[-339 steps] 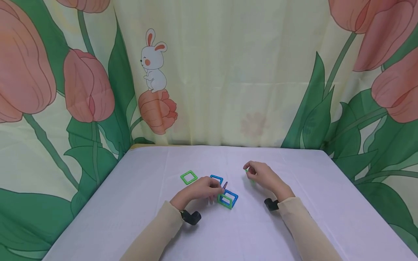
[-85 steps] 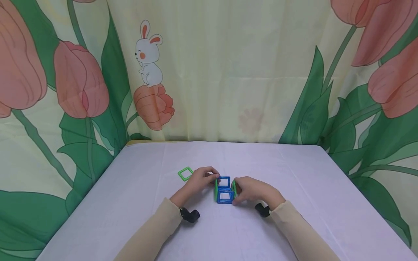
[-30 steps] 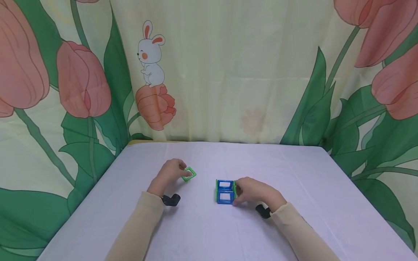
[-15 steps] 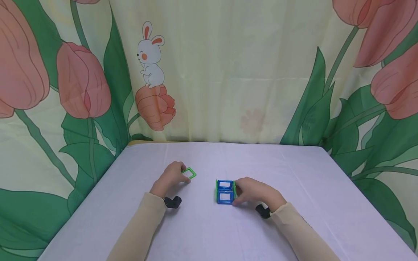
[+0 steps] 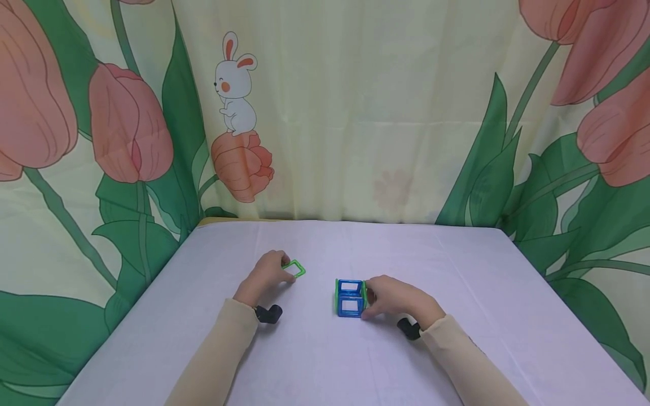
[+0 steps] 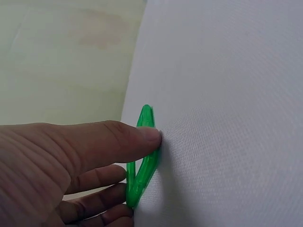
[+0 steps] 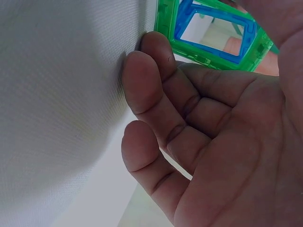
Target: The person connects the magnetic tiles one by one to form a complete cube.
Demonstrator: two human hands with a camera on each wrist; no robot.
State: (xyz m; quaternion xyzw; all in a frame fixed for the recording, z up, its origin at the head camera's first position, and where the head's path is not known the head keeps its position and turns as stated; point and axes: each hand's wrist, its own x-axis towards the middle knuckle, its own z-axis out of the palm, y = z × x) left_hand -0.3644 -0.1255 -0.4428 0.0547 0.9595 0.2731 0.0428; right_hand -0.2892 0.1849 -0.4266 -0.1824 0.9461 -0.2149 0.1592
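In the head view, my left hand (image 5: 265, 274) pinches a green square magnetic tile (image 5: 300, 272) left of centre on the table. The left wrist view has the thumb across the near side of this green tile (image 6: 147, 165), with fingertips behind it. My right hand (image 5: 398, 296) holds the right side of a small open box of magnetic tiles (image 5: 350, 316), blue in the middle with a green tile on each side. Close up in the right wrist view, the box's green tile (image 7: 199, 57) sits beside the curled fingers (image 7: 142, 80); the contact point is partly out of frame.
A white cloth (image 5: 325, 361) covers the table. Behind its far edge hangs a curtain (image 5: 335, 124) printed with tulips and a rabbit. Small black wrist cameras (image 5: 268, 314) sit on both wrists.
Separate tiles from earlier now stand joined as a box. My left hand has left the box, moved left and taken the green tile, nearly still since. My right hand has stayed at the box.
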